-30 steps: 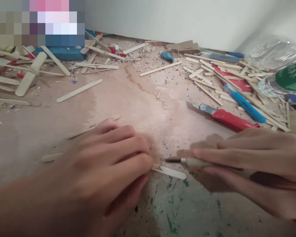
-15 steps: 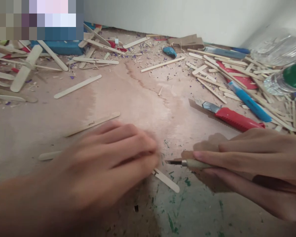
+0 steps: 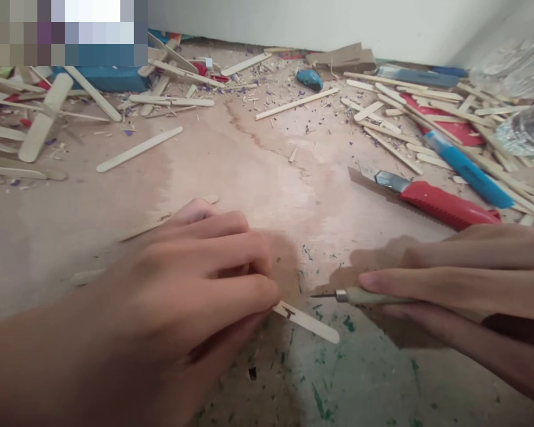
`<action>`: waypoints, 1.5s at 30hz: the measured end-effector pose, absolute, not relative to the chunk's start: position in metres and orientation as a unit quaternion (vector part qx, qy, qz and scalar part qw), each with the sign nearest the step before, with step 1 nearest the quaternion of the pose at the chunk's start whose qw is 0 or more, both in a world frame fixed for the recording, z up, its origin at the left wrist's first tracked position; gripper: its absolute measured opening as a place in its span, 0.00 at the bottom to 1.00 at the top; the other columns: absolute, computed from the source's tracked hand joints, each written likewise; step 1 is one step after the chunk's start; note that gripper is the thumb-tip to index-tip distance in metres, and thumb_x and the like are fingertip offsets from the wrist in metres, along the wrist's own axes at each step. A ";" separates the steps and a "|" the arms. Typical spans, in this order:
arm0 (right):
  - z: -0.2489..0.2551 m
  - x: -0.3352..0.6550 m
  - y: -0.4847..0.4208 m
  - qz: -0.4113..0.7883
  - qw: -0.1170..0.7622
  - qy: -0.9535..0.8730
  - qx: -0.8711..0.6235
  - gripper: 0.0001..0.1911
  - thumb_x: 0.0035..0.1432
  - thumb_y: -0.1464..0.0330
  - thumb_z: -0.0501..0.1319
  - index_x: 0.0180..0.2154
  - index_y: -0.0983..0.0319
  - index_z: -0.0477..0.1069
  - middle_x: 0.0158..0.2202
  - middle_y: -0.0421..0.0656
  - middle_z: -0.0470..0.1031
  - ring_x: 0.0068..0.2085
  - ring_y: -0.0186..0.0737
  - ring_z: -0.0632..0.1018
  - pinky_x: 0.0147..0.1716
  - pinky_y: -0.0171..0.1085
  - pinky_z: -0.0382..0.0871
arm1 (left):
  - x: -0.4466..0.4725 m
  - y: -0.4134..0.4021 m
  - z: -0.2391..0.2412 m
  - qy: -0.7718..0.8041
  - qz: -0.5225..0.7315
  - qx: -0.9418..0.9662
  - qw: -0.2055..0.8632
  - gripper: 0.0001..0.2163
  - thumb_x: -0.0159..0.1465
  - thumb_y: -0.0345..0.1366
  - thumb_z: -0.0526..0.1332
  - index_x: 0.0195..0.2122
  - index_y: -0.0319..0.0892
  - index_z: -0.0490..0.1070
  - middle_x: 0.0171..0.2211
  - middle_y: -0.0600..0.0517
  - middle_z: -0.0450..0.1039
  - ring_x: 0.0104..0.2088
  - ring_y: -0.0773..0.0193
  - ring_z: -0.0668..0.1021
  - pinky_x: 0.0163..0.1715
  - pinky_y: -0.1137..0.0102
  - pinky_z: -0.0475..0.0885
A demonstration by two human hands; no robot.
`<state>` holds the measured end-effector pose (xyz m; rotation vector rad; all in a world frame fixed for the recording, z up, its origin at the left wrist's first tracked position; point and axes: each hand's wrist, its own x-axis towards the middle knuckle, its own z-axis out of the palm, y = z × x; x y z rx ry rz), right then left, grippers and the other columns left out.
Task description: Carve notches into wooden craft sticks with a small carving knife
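My left hand (image 3: 204, 279) is closed over a wooden craft stick (image 3: 315, 326), whose rounded end sticks out to the right past the fingertips. A small notch cut into the stick shows just beside the thumb; its other end is hidden under the hand. At the right, my right hand (image 3: 463, 296) grips a slim craft knife (image 3: 360, 296) with a pale handle and metal collar. Its thin blade points left, a short way above the stick and apart from it. Another notched stick (image 3: 211, 199) lies partly behind my left knuckles.
A red box cutter (image 3: 449, 204) with its blade out lies beyond my right hand. Near it are a blue pen-like tool (image 3: 471, 169), piled sticks and a clear plastic bottle (image 3: 523, 127). More sticks, shavings and a blue block (image 3: 102, 80) are at the far left.
My left hand has steadied, and more of the craft stick with its notch shows. The craft knife has turned so its blade appears edge-on, and it sits slightly further right.
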<state>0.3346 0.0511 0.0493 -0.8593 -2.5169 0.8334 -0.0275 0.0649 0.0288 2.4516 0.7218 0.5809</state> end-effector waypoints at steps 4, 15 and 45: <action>0.047 0.329 0.047 0.317 0.174 -0.882 -0.301 0.25 0.84 0.76 0.62 0.73 0.53 0.82 0.57 0.43 0.94 0.47 0.41 0.95 0.39 0.31 0.90 | -0.027 0.068 0.028 0.264 0.220 0.898 0.273 0.14 0.85 0.27 0.59 0.43 0.48 0.81 0.41 0.56 0.83 0.39 0.65 0.79 0.44 0.62 0.72; 0.039 0.331 0.035 0.319 0.153 -0.871 -0.341 0.28 0.88 0.65 0.61 0.81 0.41 0.76 0.60 0.39 0.93 0.50 0.48 0.95 0.42 0.40 0.94 | -0.031 0.070 0.030 0.250 0.211 0.902 0.282 0.16 0.84 0.23 0.59 0.43 0.47 0.83 0.37 0.56 0.80 0.38 0.66 0.80 0.45 0.69 0.76; 0.041 0.328 0.032 0.286 0.135 -0.882 -0.348 0.28 0.88 0.66 0.63 0.81 0.43 0.75 0.64 0.39 0.92 0.56 0.50 0.94 0.48 0.40 0.95 | -0.026 0.069 0.030 0.250 0.206 0.903 0.282 0.19 0.82 0.20 0.58 0.40 0.43 0.85 0.38 0.55 0.82 0.39 0.62 0.79 0.44 0.63 0.76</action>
